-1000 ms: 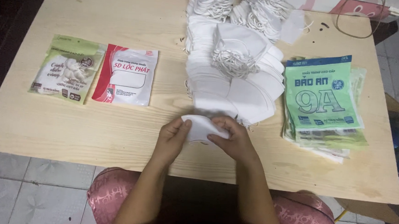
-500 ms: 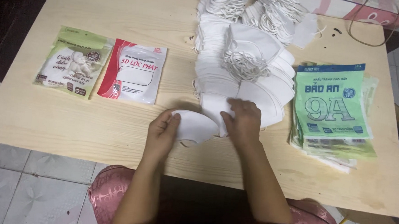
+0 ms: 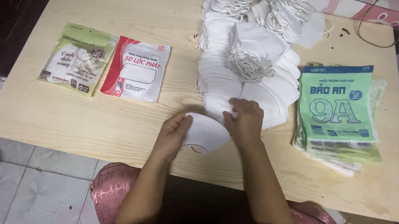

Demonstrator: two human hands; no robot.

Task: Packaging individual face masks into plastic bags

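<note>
Wooden table [image 3: 94, 120], folded white mask [image 3: 205, 135]

**Pouches on the worktop**

On the left lie two flat pouches side by side: a green pouch [image 3: 77, 58] and a red-and-white pouch [image 3: 137, 71] (edges touching). At the right sits a stack of green-and-blue pouches [image 3: 337, 105], fanned slightly at the bottom.

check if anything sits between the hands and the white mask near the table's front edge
Nothing visible does: the left hand and the right hand both already touch the white mask, one at each side.
</note>
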